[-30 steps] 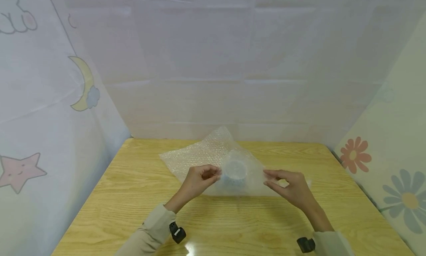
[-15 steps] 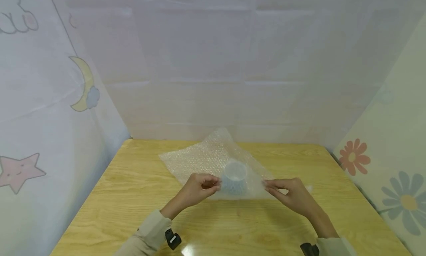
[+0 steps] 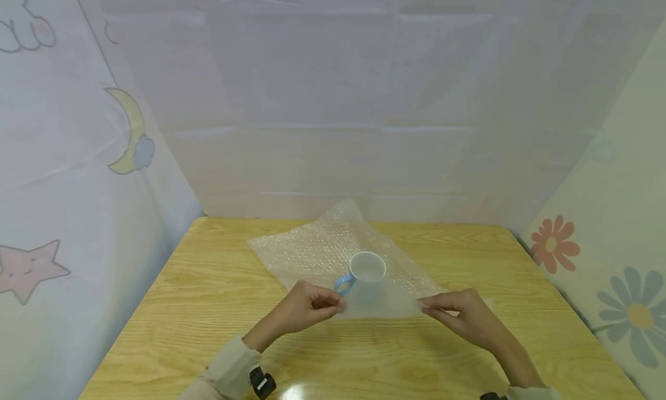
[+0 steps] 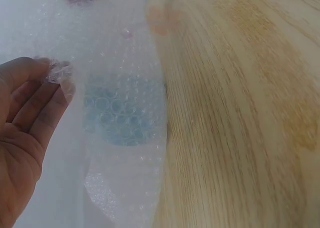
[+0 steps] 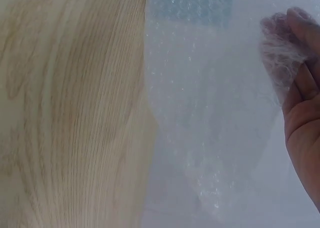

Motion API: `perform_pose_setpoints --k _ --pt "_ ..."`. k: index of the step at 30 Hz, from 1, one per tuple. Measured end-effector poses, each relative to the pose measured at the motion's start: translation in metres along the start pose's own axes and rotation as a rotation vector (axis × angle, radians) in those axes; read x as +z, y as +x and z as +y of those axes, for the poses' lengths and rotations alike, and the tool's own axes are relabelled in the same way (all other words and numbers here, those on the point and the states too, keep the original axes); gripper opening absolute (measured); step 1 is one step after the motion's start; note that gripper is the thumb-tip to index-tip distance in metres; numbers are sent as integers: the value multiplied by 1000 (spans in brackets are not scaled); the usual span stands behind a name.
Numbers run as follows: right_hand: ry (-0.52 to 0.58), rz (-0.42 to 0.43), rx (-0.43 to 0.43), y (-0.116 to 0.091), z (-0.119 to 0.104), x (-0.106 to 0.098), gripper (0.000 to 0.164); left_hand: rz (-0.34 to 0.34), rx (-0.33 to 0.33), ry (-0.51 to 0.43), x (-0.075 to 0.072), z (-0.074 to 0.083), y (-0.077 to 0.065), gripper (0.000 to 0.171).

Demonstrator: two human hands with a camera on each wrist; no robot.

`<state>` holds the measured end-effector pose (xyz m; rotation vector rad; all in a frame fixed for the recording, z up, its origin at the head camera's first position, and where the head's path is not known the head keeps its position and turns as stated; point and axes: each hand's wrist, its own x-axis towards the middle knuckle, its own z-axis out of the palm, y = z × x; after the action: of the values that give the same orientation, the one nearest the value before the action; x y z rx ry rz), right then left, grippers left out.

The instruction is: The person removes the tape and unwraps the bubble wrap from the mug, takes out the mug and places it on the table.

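A blue mug with a white rim stands upright on a sheet of bubble wrap in the head view. Its handle points left, towards my left hand. Between thumb and fingers, the left hand pinches an edge of the wrap, just in front of the handle. My right hand pinches the same raised edge on the other side. The lifted flap hides the mug's lower front in the head view. Through the bubbles in the left wrist view, the mug shows as a blurred blue patch.
The wooden table carries the wrap and runs back to a pale cloth wall. Printed cloth walls stand at both sides, with a moon on the left and flowers on the right.
Both hands have drawn the flap down and towards the person. The mug's rim and handle, covered by the wrap before, now show bare. The mug has stayed in place.
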<state>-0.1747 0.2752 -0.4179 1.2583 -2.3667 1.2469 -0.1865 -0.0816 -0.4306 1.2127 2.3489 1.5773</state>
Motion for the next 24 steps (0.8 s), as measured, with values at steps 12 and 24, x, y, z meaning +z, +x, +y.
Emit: perform_pose_setpoints --k 12,24 --pt "74 -77 -3 -12 -4 0 35 -122 63 39 3 7 -11 13" --pt "118 -141 64 -22 -12 6 29 -242 149 131 9 10 -18 15"
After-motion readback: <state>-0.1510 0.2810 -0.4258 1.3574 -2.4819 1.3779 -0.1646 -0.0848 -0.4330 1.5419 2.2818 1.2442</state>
